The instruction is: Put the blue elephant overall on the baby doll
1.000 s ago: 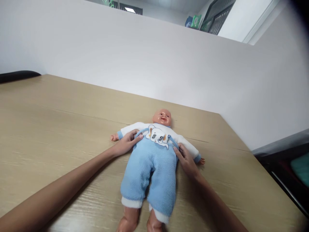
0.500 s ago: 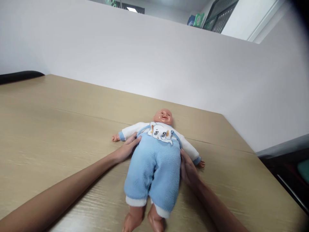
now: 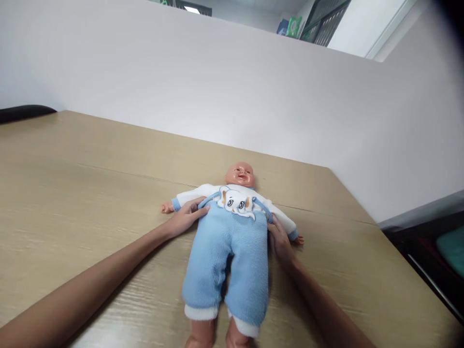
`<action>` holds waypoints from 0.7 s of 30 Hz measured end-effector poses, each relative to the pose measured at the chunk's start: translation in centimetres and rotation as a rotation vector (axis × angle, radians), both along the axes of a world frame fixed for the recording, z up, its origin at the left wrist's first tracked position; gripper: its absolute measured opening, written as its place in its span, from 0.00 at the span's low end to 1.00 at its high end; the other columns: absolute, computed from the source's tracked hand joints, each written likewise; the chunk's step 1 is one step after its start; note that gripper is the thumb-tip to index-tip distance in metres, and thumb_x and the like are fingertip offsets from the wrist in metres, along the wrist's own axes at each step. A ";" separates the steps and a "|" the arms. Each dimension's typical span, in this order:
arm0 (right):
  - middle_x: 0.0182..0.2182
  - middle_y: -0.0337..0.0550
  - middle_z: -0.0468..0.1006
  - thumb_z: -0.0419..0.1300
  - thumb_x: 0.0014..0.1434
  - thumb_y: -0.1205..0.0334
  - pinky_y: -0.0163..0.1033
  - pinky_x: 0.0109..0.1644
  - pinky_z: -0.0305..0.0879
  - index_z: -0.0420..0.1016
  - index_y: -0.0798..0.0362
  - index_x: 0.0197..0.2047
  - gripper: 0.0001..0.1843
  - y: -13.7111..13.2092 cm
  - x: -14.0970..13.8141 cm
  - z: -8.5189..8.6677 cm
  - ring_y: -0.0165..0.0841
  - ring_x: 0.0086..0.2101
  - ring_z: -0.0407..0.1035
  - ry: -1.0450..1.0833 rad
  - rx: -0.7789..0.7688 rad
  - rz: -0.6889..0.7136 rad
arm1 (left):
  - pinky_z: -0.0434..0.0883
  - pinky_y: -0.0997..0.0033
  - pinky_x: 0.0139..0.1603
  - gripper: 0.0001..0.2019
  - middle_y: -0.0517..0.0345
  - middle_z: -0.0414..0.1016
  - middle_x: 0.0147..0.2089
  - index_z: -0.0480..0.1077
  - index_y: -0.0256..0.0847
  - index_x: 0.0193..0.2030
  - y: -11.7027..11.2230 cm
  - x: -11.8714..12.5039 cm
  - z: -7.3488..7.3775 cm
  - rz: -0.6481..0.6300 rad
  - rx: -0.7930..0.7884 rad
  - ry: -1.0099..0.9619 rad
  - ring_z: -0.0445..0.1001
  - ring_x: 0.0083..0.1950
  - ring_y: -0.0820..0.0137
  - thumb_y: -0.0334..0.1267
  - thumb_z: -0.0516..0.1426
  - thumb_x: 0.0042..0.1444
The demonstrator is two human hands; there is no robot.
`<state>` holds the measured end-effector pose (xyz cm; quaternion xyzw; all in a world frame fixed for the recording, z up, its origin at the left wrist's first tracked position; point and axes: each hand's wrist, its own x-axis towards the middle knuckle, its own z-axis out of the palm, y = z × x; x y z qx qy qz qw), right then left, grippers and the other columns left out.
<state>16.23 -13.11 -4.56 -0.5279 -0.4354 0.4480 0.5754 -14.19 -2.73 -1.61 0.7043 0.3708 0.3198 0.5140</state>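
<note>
A baby doll [image 3: 232, 241] lies on its back on the wooden table [image 3: 90, 193], head away from me. It wears blue fleece overalls with an elephant bib over a white top. My left hand [image 3: 186, 218] rests against the doll's left side at the waist of the overalls, fingers curled onto the cloth. My right hand [image 3: 278, 239] presses the other side of the waist, its fingers tucked against the fabric and partly hidden. Both of my arms reach in from the bottom edge.
A white partition wall [image 3: 217, 96] runs along the far edge of the table. The table's right edge drops to a dark floor area with a teal object [image 3: 451, 251]. A black chair back [image 3: 21, 112] shows at far left.
The doll's overalls have shifted slightly under my hands, pulled up then settled at the waist. Both hands stay at the doll's sides with only small moves.
</note>
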 end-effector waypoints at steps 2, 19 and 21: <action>0.45 0.39 0.82 0.60 0.65 0.53 0.44 0.59 0.70 0.76 0.46 0.48 0.11 -0.1 1.0 0.0 0.42 0.49 0.74 -0.187 0.018 0.042 | 0.70 0.57 0.59 0.21 0.52 0.79 0.50 0.76 0.42 0.52 0.2 -0.3 0.1 -0.074 0.055 0.034 0.75 0.53 0.54 0.56 0.56 0.67; 0.57 0.44 0.83 0.72 0.56 0.46 0.55 0.68 0.68 0.80 0.43 0.58 0.27 -1.7 0.7 0.6 0.49 0.63 0.71 0.146 -0.087 0.139 | 0.60 0.51 0.74 0.22 0.51 0.76 0.65 0.76 0.46 0.58 -1.2 0.3 0.1 -0.007 -0.190 -0.145 0.65 0.72 0.48 0.55 0.60 0.62; 0.43 0.43 0.88 0.71 0.56 0.44 0.52 0.58 0.77 0.83 0.45 0.48 0.21 -2.0 -0.6 1.0 0.49 0.52 0.79 0.331 -0.153 0.042 | 0.63 0.50 0.72 0.24 0.51 0.77 0.64 0.77 0.45 0.58 -2.2 1.6 0.1 0.050 -0.356 -0.336 0.67 0.71 0.47 0.55 0.63 0.59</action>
